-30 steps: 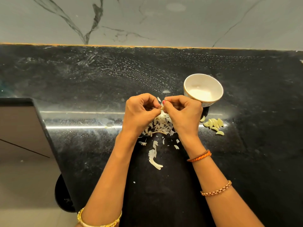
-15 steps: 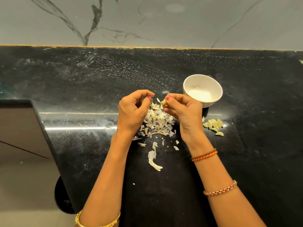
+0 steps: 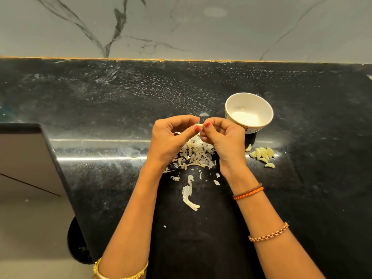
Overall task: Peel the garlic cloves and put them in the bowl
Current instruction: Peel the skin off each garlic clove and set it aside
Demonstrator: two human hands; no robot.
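Left hand: my left hand (image 3: 171, 137) pinches one end of the garlic clove (image 3: 198, 125) between thumb and forefinger, the other fingers curled loosely.
Right hand: my right hand (image 3: 223, 137) pinches the other end of the same clove, thumb tip on top, the fingers curled under.
Clove position: it sits between the two sets of fingertips, held in the air over the heap of skins (image 3: 196, 155) and just left of the bowl (image 3: 231, 115). Only a pale sliver shows, so I cannot tell how much skin is on it.
Handling: I judge the clove light, small and firm, with a dry papery skin that tears in flakes. Bare flesh is likely slick, so I would keep hold at the ends and strip along the length with a nail.
Bowl: white, upright on the counter (image 3: 100, 109), touching nothing that I can see. Its inside shows plain white and I see no clove in it.
Peeled cloves: a small cluster of peeled cloves (image 3: 261, 154) lies on the counter just in front of the bowl, right of my right hand, not in it.
Loose skin: one long strip (image 3: 189, 198) lies apart from the heap, nearer to me.
Risk: a pinch this fine could let the clove drop into the skins.
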